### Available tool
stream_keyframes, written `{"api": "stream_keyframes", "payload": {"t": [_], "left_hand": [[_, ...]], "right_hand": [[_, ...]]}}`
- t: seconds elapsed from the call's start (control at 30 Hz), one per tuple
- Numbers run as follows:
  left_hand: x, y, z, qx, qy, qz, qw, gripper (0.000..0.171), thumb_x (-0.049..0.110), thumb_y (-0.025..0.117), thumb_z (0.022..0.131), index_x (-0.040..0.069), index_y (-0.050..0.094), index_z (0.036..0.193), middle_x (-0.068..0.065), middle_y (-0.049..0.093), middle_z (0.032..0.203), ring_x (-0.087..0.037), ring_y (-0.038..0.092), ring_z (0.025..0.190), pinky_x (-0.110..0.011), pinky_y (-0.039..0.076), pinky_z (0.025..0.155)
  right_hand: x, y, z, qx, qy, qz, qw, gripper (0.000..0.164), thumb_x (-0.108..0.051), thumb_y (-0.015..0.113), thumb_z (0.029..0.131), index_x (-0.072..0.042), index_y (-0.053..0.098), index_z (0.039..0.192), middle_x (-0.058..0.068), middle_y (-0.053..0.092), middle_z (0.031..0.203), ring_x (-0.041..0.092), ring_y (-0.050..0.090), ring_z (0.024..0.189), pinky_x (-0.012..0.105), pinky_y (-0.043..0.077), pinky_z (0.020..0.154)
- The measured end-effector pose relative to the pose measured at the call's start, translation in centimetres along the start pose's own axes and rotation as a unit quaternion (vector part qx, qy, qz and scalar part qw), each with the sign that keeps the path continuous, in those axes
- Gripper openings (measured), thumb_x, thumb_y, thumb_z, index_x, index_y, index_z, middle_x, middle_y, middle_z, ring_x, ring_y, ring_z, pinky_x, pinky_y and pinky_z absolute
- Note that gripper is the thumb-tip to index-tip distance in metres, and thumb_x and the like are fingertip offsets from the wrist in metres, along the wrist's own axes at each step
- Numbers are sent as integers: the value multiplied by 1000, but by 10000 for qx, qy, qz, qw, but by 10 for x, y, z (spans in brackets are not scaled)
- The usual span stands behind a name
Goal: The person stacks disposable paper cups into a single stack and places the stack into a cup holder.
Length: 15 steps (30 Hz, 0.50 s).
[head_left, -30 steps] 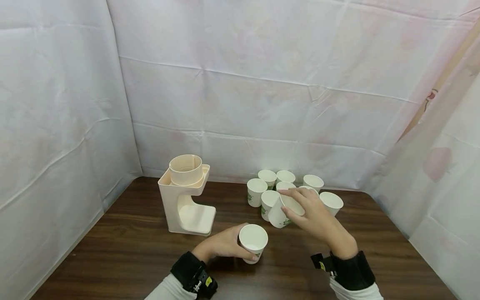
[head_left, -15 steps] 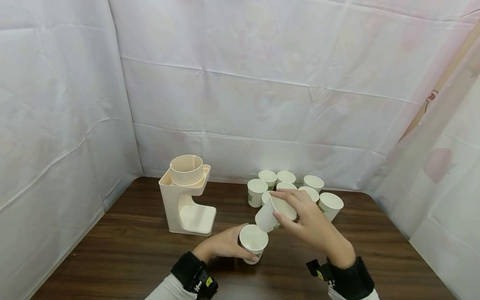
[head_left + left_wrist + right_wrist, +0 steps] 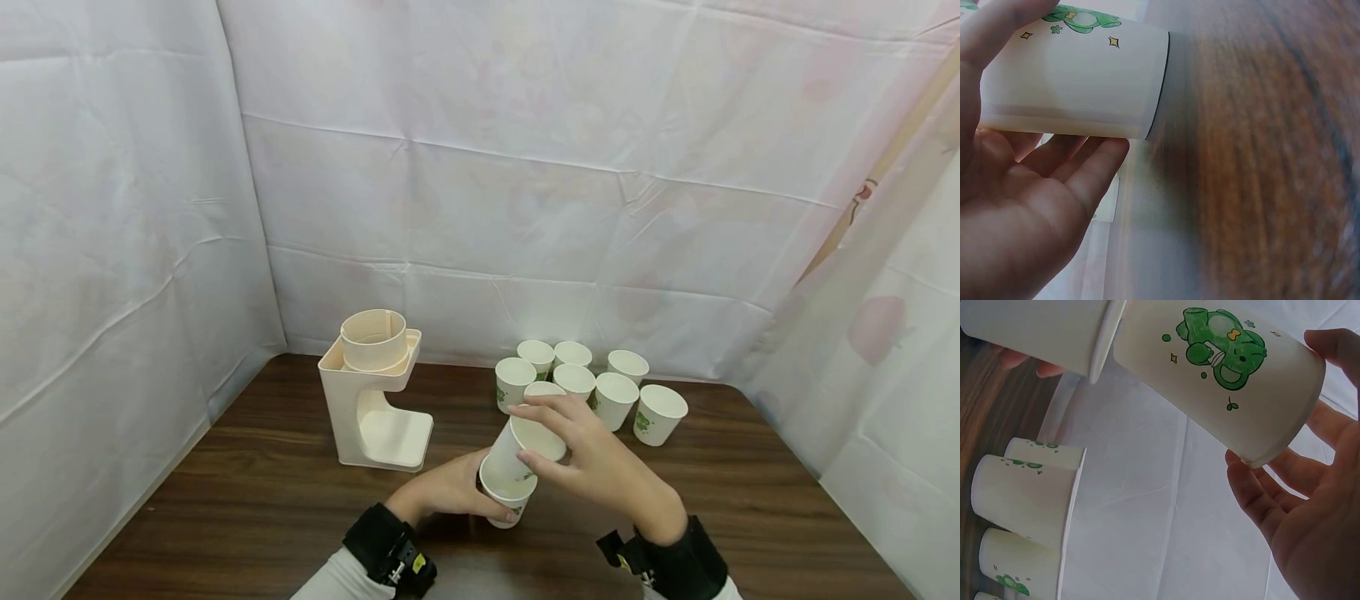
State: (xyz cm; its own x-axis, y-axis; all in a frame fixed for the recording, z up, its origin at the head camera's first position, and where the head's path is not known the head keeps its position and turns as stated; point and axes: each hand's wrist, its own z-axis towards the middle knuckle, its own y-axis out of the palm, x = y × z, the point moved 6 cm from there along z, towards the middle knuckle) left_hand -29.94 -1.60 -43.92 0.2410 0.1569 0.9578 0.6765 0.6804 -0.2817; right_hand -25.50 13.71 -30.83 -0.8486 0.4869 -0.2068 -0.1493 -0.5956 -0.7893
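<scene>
My left hand (image 3: 450, 487) holds a white paper cup (image 3: 519, 502) upright on the brown table, thumb on one side and fingers on the other. In the left wrist view a green print shows on this cup (image 3: 1085, 81). My right hand (image 3: 607, 467) grips a second paper cup (image 3: 512, 450) near its rim, between thumb and fingers. This cup is tilted, its base down at the mouth of the left-hand cup. From the right wrist view, its green bear print (image 3: 1225, 350) is plain, and its base is right by the other cup's rim (image 3: 1107, 340).
Several white paper cups (image 3: 617, 400) stand upright in a group behind my right hand. A cream-coloured stand (image 3: 345, 417) with a round open cylinder (image 3: 372, 342) on top is at the left. White cloth (image 3: 495, 208) hangs behind and along both sides of the table (image 3: 247, 500).
My right hand has carried its cup left and toward me, from the group of cups to the mouth of the left-hand cup. The left hand has stayed in place.
</scene>
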Motion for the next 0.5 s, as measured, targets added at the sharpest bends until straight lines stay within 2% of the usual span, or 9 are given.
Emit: {"api": "stream_keyframes", "payload": {"t": [0.27,0.5], "left_hand": [[1,0,-1,-20,12,109,9999,66,17,85,78,22,51,134,4,63,117,-15,60,107,-31,48,92],[1,0,-2,-45,27,141,9999,67,18,84,80,17,49,138,4,60,120,-14,59,107,-30,48,91]], "right_hand": [[-5,15,-1,-197,-285,42,9994,40,-35,72,94,-23,64,131,1,57,136,22,50,125,41,47,95],[-4,28,-2,-502,-257,62,9984,39,-33,75,92,-22,66,128,2,59,133,20,51,119,38,50,88]]}}
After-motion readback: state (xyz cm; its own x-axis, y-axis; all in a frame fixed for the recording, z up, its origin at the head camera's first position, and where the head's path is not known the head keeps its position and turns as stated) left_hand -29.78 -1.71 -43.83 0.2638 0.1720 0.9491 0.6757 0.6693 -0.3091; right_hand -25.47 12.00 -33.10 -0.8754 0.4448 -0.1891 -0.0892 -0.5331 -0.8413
